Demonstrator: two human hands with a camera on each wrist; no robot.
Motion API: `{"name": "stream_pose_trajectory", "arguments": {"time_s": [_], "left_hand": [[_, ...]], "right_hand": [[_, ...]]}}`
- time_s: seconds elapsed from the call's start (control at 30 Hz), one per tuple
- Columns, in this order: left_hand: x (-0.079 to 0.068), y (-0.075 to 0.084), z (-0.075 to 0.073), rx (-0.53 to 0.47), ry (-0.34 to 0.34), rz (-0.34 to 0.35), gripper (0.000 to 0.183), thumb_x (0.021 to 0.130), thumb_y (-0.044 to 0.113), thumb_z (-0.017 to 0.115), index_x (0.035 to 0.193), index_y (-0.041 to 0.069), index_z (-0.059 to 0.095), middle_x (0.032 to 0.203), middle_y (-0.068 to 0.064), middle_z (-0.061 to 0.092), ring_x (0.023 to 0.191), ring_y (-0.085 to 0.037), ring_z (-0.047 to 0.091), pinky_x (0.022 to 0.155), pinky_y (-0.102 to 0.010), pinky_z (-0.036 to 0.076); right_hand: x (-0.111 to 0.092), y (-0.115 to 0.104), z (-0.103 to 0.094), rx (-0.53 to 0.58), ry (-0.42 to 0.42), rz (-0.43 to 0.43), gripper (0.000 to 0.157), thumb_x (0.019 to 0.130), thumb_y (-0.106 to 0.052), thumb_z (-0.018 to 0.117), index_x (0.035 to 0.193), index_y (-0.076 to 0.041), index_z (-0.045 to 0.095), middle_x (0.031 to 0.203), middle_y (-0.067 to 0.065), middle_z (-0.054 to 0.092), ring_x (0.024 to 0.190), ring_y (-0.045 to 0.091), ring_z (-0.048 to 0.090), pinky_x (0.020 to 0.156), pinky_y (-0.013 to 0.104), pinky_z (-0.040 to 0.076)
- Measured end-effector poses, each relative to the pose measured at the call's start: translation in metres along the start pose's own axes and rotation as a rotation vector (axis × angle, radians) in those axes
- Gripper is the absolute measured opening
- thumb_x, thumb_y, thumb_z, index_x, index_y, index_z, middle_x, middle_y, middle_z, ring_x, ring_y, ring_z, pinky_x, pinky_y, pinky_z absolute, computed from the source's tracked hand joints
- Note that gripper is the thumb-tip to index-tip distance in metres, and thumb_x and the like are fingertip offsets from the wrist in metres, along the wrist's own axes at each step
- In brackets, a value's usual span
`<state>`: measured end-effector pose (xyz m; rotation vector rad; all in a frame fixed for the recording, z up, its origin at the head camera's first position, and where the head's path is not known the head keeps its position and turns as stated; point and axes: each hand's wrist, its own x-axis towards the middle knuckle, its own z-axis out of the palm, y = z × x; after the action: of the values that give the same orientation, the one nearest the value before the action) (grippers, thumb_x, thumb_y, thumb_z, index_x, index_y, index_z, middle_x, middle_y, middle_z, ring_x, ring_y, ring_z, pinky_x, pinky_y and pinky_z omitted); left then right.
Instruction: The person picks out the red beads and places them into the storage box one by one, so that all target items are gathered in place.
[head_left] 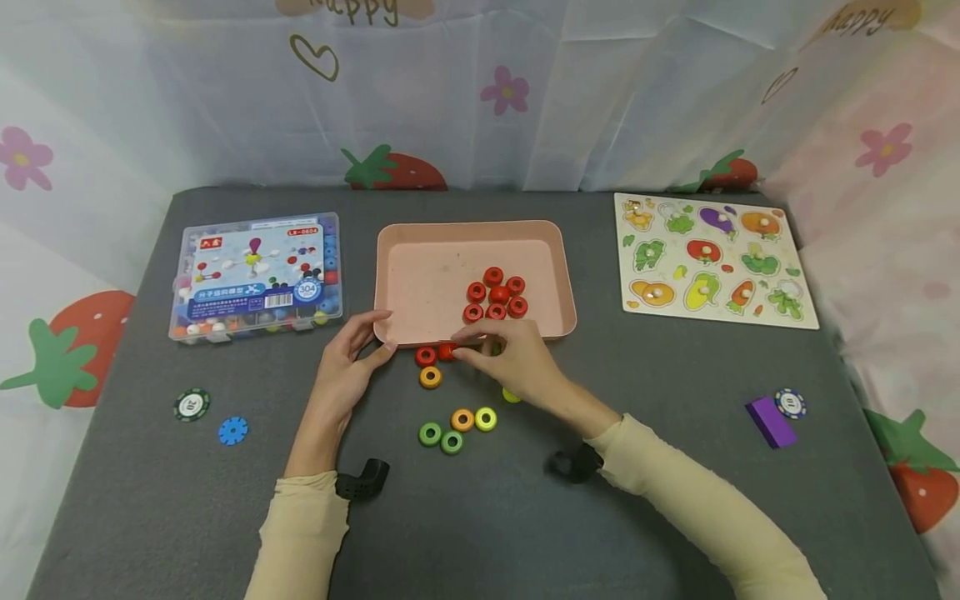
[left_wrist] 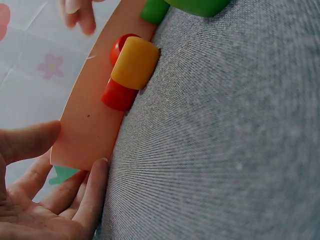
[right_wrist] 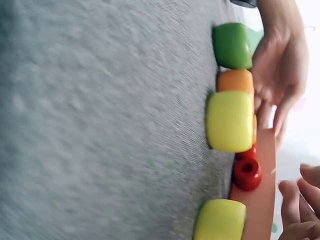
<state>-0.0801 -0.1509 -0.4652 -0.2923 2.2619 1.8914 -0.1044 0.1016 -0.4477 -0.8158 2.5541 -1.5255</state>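
In the head view, my left hand holds the front left corner of a pink tray, thumb on the front and fingers at the side. The left wrist view shows those fingers against the tray's end. Several red beads with holes lie inside. My right hand hovers over the front rim, thumb and forefinger apart, nothing visible between them. Near its fingertips lies a tilted red bead, beside another red bead and a yellow-orange bead. A green bead is partly hidden under that hand.
Closer to me lie green beads, an orange bead and yellow beads. A clear case stands left, a vegetable puzzle board right. Chips and a purple block lie toward the sides.
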Motion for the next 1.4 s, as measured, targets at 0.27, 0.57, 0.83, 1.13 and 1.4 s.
{"name": "stream_pose_trajectory", "arguments": {"time_s": [0.27, 0.57, 0.83, 1.13, 1.4], "left_hand": [[0.001, 0.000, 0.000, 0.000, 0.003, -0.010, 0.045, 0.096, 0.011, 0.066, 0.139, 0.019, 0.057, 0.153, -0.005, 0.047, 0.144, -0.019, 0.039, 0.119, -0.048, 0.024], [0.001, 0.001, 0.000, 0.001, -0.003, -0.014, 0.046, 0.097, 0.011, 0.066, 0.141, 0.017, 0.055, 0.154, -0.005, 0.046, 0.144, -0.019, 0.039, 0.118, -0.048, 0.026], [-0.001, 0.002, 0.000, 0.012, 0.002, -0.019, 0.045, 0.097, 0.011, 0.066, 0.140, 0.018, 0.056, 0.154, -0.005, 0.046, 0.145, -0.020, 0.038, 0.119, -0.049, 0.025], [-0.001, 0.002, 0.000, 0.014, 0.002, -0.009, 0.044, 0.097, 0.012, 0.066, 0.140, 0.016, 0.056, 0.154, -0.005, 0.046, 0.145, -0.020, 0.038, 0.119, -0.048, 0.025], [-0.002, 0.002, 0.000, 0.002, 0.001, -0.014, 0.046, 0.097, 0.012, 0.066, 0.141, 0.016, 0.055, 0.154, -0.006, 0.046, 0.145, -0.020, 0.038, 0.118, -0.049, 0.026]], "right_hand": [[-0.008, 0.000, 0.007, -0.174, -0.201, 0.082, 0.043, 0.083, -0.022, 0.083, 0.124, -0.019, 0.073, 0.076, -0.006, 0.071, 0.054, 0.003, 0.054, 0.052, 0.023, 0.041], [-0.010, 0.001, 0.016, -0.257, -0.232, 0.055, 0.038, 0.083, -0.025, 0.083, 0.120, -0.021, 0.073, 0.106, -0.009, 0.073, 0.057, 0.000, 0.053, 0.054, 0.023, 0.043], [-0.007, 0.000, 0.021, -0.285, -0.212, 0.060, 0.019, 0.083, -0.022, 0.083, 0.101, -0.021, 0.076, 0.111, -0.009, 0.072, 0.063, -0.001, 0.054, 0.059, 0.022, 0.045], [-0.007, -0.001, 0.018, -0.236, -0.244, 0.036, 0.012, 0.085, -0.026, 0.082, 0.093, -0.024, 0.072, 0.088, -0.014, 0.068, 0.060, 0.003, 0.054, 0.057, 0.024, 0.043], [0.000, 0.001, 0.003, -0.075, -0.088, -0.135, 0.019, 0.082, -0.017, 0.084, 0.098, -0.017, 0.073, 0.086, -0.010, 0.068, 0.061, 0.005, 0.053, 0.057, 0.026, 0.044]]}}
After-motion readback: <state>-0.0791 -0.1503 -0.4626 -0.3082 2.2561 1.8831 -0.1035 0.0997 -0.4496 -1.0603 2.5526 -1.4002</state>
